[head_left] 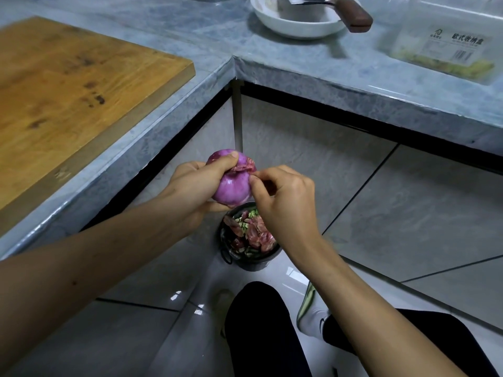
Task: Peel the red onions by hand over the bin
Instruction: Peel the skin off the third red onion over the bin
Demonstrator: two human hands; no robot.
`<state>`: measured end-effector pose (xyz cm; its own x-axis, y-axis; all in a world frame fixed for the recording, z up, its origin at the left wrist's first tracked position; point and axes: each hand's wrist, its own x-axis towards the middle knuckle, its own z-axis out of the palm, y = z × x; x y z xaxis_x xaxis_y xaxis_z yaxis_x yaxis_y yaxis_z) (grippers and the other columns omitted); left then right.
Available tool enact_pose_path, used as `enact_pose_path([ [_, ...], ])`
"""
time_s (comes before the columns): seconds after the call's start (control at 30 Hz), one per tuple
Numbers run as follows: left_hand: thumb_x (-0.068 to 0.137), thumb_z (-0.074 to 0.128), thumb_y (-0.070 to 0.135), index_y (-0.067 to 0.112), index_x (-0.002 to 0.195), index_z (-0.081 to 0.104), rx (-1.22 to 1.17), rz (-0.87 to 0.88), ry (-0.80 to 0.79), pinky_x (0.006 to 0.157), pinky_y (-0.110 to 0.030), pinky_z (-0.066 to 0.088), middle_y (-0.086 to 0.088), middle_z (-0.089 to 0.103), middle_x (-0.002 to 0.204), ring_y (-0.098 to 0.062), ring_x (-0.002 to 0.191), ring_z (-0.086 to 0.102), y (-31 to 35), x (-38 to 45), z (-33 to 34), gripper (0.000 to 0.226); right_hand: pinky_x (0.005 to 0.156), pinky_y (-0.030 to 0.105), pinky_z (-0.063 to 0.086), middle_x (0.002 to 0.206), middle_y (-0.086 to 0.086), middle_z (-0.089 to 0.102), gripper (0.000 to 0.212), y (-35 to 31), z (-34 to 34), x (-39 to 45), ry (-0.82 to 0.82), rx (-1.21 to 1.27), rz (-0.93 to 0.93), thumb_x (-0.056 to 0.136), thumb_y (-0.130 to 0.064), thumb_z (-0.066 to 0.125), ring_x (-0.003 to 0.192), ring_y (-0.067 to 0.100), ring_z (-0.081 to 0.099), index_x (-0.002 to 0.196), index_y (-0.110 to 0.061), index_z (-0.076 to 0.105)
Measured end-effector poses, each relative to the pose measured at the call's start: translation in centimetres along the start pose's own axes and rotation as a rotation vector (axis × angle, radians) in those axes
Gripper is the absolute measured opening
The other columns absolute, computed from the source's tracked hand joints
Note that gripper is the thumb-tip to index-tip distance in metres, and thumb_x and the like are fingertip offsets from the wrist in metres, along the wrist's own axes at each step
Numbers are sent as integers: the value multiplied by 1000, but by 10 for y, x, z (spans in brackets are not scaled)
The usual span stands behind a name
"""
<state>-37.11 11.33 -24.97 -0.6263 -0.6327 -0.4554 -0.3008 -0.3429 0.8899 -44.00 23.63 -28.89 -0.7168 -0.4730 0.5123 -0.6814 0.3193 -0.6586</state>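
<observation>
Red onion (pixel 232 186) gripped by left hand (pixel 190 191), right hand (pixel 285 202) pinching skin, bin (pixel 253 261) on tiled floor (pixel 408 208)

Cutting board (pixel 73 85) on counter (pixel 285 63) — white bowl (pixel 296 23) behind.

A clear plastic storage box (pixel 446 42) is sitting on the desk (pixel 313 66) at the far right, and its white label is showing a small house-shaped logo, a line of Chinese characters reading 欧式收纳盒, and a barcode. The finer print under the characters is too small to read.
</observation>
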Motion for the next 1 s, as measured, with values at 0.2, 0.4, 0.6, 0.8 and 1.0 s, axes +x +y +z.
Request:
enact_pose_path([
  [0.2,88,77,32,1,110,71,29,0,-7,59,-34,61,-13,79,91,-21,76,77,-2,0,1,38,59,42,46,82,9,57,11,-3,1,-2,-139,-62,-4,89,-15,58,67,29,52,82,-8,53],
  [0.4,89,76,31,4,99,72,30,-5,-57,59,-34,62,-12,79,89,-21,76,78,-1,-3,3,29,58,11,36,78,-2,53,12,-4,-9,5,-243,68,174,86,-14,56,69,6,47,78,-17,48],
  [0.6,88,77,29,1,105,70,13,6,-53,63,-38,63,-10,79,87,-24,80,78,0,-2,3,33,51,11,37,66,-6,54,12,-5,-16,7,-245,293,396,84,-10,55,54,3,45,76,-18,54],
  [0.8,90,75,29,4,103,70,-11,11,-69,57,-35,62,-9,79,88,-21,78,78,2,-4,3,29,57,27,47,62,-6,55,14,-3,-14,7,-182,478,542,88,-7,53,58,7,51,78,-15,56],
  [1.0,91,75,30,4,108,69,-24,11,-49,58,-35,62,-9,79,90,-20,79,78,1,-2,2,31,64,33,52,67,0,61,12,-1,-17,9,-174,611,548,94,-6,55,58,7,58,87,-10,63],
])
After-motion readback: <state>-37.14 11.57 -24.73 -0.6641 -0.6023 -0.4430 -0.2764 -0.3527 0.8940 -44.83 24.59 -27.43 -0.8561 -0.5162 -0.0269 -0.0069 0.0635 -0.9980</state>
